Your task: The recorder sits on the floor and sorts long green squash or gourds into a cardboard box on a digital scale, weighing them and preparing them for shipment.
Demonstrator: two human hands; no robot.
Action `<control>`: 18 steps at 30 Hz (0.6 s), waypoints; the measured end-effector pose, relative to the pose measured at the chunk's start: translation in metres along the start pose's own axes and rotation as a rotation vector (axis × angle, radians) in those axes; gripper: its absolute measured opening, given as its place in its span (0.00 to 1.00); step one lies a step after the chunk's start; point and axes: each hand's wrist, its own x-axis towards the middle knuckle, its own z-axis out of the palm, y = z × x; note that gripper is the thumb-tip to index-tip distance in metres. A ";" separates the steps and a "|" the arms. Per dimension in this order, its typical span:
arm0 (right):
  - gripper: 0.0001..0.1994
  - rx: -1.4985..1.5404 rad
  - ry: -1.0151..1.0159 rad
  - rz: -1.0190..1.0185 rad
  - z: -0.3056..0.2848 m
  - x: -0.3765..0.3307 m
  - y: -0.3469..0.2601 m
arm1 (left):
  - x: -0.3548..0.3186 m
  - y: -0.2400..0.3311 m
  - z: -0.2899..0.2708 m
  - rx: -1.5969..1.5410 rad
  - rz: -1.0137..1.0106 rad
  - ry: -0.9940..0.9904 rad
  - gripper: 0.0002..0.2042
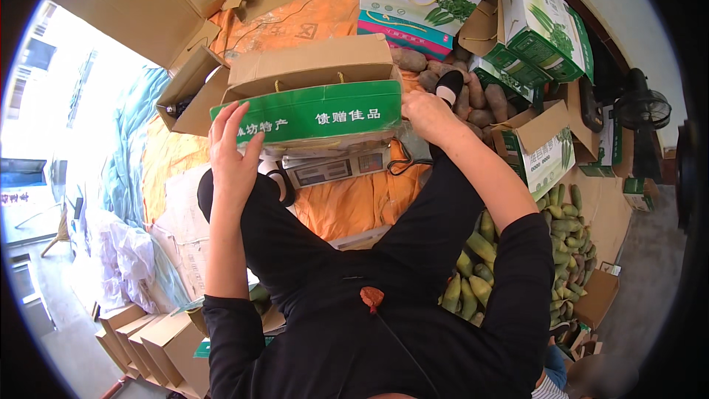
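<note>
Between my knees is a cardboard gift box with an open brown top and yellow rope handles, its green printed panel toward me. My left hand grips the panel's left end, with fingertips at its upper edge and the thumb on its face. At the box's right end my right hand is closed on the edge, and its fingertips are partly hidden. The box's contents are hidden from me. A flat printed box lies below it on orange sheeting.
Brown tubers lie scattered beyond my right foot. Green radishes are heaped at my right. Printed gift cartons stack at the back right, near a black fan. Open brown cartons stand lower left. White plastic lies at left.
</note>
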 end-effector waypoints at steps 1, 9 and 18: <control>0.06 -0.070 -0.032 0.020 0.003 0.000 0.002 | 0.002 -0.004 0.001 0.069 0.004 -0.043 0.25; 0.06 -0.029 -0.098 0.056 -0.003 -0.002 0.002 | 0.037 0.006 0.012 0.387 0.001 -0.275 0.34; 0.07 -0.077 -0.193 -0.032 -0.005 -0.019 -0.037 | 0.031 0.055 0.054 0.177 0.311 -0.482 0.35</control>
